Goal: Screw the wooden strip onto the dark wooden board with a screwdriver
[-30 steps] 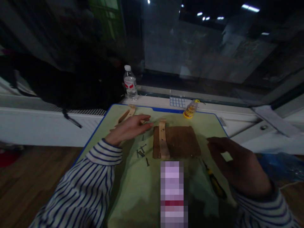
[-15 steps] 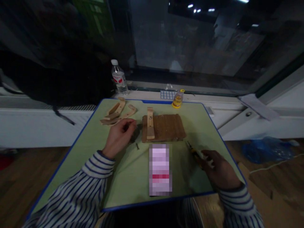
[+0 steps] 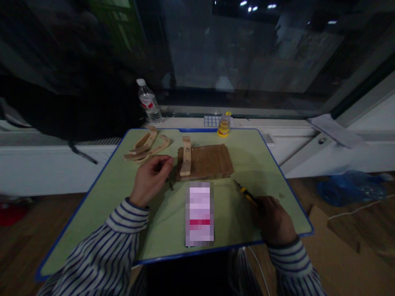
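Observation:
My left hand [image 3: 151, 176] is raised over the left of the table, thumb and fingertips pinched together; what they hold, if anything, is too small to make out. Below it a dark screw [image 3: 172, 186] rests on the tabletop. My right hand [image 3: 274, 218] is closed round the rear of a yellow-and-black screwdriver [image 3: 246, 193], whose tip points up and left. Between the hands, farther back, lies a brown board [image 3: 212, 160] with a bent wooden piece [image 3: 186, 158] standing along its left side. A metal screw [image 3: 187, 150] shows in that piece.
Several bent wooden pieces [image 3: 148, 144] lie at the back left of the green table [image 3: 117, 230]. A phone with a blurred screen [image 3: 200, 213] lies near the front edge. A yellow-capped container [image 3: 224, 125] and a water bottle [image 3: 149, 102] stand toward the window.
My right hand has shifted left and down, with its fingers now lower round the screwdriver. A white patch by its fingers is no longer visible. My left hand keeps its pinch; the view has shifted slightly.

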